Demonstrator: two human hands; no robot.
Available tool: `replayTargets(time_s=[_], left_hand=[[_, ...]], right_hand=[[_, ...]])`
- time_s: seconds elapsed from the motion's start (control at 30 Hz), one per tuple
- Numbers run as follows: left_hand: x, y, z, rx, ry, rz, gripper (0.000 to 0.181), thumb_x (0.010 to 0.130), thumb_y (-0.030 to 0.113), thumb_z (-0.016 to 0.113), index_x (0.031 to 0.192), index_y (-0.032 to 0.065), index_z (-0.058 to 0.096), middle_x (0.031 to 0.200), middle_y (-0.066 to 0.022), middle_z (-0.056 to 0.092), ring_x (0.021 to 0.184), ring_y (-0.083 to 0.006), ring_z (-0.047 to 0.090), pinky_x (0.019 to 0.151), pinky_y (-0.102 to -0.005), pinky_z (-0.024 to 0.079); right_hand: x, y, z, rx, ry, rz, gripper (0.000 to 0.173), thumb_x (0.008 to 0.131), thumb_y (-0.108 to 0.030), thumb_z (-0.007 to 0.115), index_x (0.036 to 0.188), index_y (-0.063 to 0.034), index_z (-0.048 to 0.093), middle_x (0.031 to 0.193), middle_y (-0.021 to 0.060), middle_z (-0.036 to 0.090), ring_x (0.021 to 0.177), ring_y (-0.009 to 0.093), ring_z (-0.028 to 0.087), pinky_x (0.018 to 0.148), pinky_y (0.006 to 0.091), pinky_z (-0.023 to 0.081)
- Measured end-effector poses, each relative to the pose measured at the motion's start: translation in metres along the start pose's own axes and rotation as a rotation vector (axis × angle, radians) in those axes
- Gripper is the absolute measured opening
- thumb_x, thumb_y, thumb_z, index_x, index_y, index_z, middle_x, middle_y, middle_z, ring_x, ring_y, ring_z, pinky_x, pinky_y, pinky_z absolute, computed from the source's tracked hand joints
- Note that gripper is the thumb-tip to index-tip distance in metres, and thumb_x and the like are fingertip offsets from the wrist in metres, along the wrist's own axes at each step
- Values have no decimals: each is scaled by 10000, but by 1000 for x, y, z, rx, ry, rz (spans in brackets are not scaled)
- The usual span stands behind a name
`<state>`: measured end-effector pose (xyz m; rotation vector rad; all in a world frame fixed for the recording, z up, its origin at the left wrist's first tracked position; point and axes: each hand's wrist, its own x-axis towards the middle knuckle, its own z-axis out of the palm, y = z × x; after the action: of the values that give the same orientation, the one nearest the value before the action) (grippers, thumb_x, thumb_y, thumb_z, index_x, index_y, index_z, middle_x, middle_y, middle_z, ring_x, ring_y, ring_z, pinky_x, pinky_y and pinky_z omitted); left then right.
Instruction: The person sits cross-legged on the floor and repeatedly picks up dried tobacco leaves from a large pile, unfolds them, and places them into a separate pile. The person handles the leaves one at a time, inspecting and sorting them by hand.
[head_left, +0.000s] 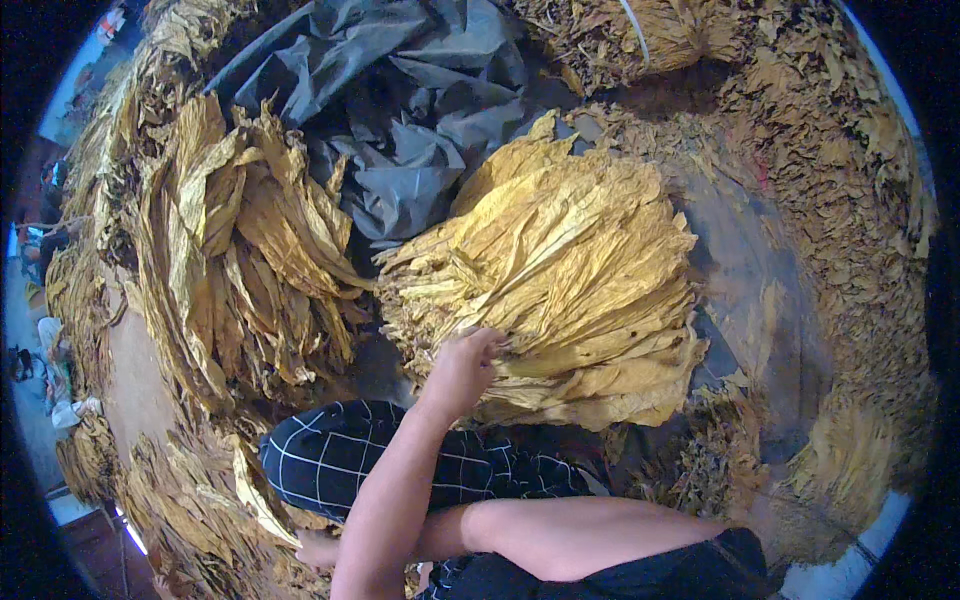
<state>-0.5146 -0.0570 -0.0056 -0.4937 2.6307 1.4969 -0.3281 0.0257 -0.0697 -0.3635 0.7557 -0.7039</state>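
A broad fanned stack of dried yellow leaves (585, 277), apparently tobacco, lies before me with its stem ends to the left. My left hand (471, 356) is on the stack near those stems, fingers curled down; whether they grip a leaf is hidden. My right arm crosses beneath the left one. Low on the left, beside my knee, my right hand (318, 551) holds a single pale dried leaf (255, 495) by its narrow end. A looser heap of long dried leaves (255, 262) stands left of the stack.
A crumpled dark plastic sheet (442, 97) lies behind the stack. A leaf bundle with a white band (690, 37) sits at the far right. Brown leaves (847, 225) line the right side. My checkered trouser leg (337, 454) lies along the near side. More leaves (180, 510) cover the lower left.
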Motion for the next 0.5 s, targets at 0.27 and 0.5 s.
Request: replayTargets(time_s=[0.27,0.5], left_hand=[[-55,52,-108,-18,721,246,174,741,39,582,913,20,574,885,-86,575,738,-159,560,636,-266,451],[-357,-63,-206,-119,1864,-39,160,814,36,491,971,20,517,873,-77,540,656,-107,513,577,-239,442]], right_hand=[[49,-24,30,-218,-130,-85,95,737,-66,540,800,-19,594,664,51,614,496,98,513,457,250,421],[104,-69,65,-619,-22,-571,76,733,-45,545,777,-23,603,692,45,623,501,91,508,467,243,424]])
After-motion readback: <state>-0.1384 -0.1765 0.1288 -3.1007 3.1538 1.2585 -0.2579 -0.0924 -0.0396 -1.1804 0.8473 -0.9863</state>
